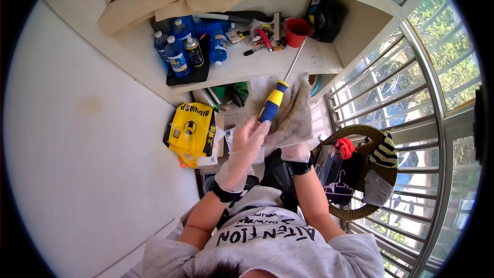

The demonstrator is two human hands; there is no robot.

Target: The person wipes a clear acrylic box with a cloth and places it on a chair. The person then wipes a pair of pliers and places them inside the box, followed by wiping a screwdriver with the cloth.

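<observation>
A screwdriver (271, 104) with a blue and yellow handle points its long metal shaft up toward the shelf. My left hand (247, 136), in a clear glove, is closed round the butt end of its handle. Behind the screwdriver hangs a worn grey cloth (298, 123). My right hand (296, 152), also gloved, is at the cloth's lower edge and appears to hold it from beneath; its fingers are hidden by the fabric. Both wrists wear black bands.
On the shelf (242, 67) stand several blue bottles (177, 59), a dark spray can (194, 51), small tools and a red cup (297, 32). A yellow bag (191, 129) sits at left below. At right, a wicker basket (355, 211) holds clothes beside the barred window (437, 113).
</observation>
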